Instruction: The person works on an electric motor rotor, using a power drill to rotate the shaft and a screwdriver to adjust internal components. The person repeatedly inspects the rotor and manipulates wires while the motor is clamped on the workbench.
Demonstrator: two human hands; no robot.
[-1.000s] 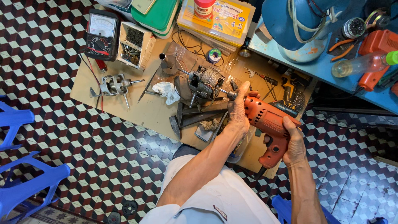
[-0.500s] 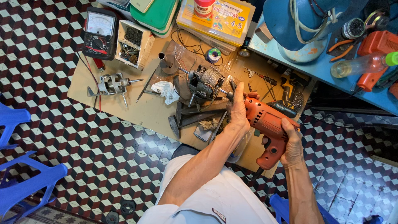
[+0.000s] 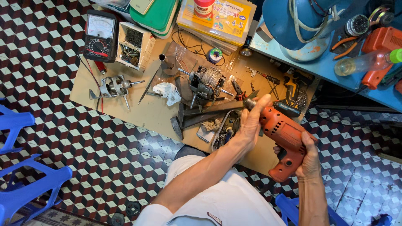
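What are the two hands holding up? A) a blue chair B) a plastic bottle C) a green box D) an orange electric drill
D: the left hand grips the front end of the orange electric drill, and the right hand holds its handle.

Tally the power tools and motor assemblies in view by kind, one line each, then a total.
Orange drill held in both hands: 1, the orange drill, left hand at its chuck end, right hand on the grip.
Orange tool on the blue bench: 1.
Black and yellow drill: 1.
Motor assemblies on the board: 2.
Total: 5
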